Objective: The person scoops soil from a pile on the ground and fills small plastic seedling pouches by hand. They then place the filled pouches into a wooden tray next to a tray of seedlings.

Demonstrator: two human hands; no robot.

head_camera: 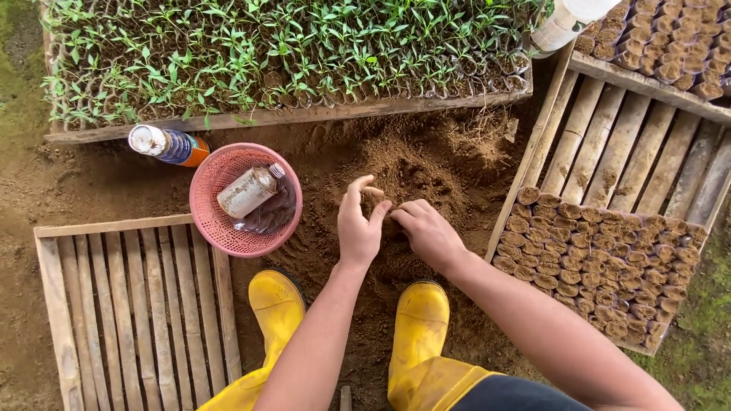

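Head view, looking straight down. Both hands met over the soil heap [426, 164] on the ground between the trays. The left hand [358, 221] had its fingers half curled, thumb apart, its grip closed around a small dark soil pot [375, 199] at the fingertips. The right hand [426, 232] lay just beside it, fingers pressed together and touching the same pot. The pot was too far hidden by the fingers to tell its long axis or which way its mouth pointed.

Around them: a pink basket [209, 221] sat left of the hands, near but apart, holding a grimy bottle [247, 192] lying tilted, cap toward upper right, over a clear plastic bag. A second bottle [167, 144] lay on the dirt above the basket, its white cap pointing left. An empty slatted wooden tray [122, 304] lay lower left. A second tray [609, 152] on the right was partly filled with rows of soil pots [601, 262]. A long seedling tray [289, 53] ran across the top. Two yellow boots [419, 327] stood below the hands.

Nothing lay between the hands and the heap. The far right tray and a white container at top right were cut off by the frame edge.
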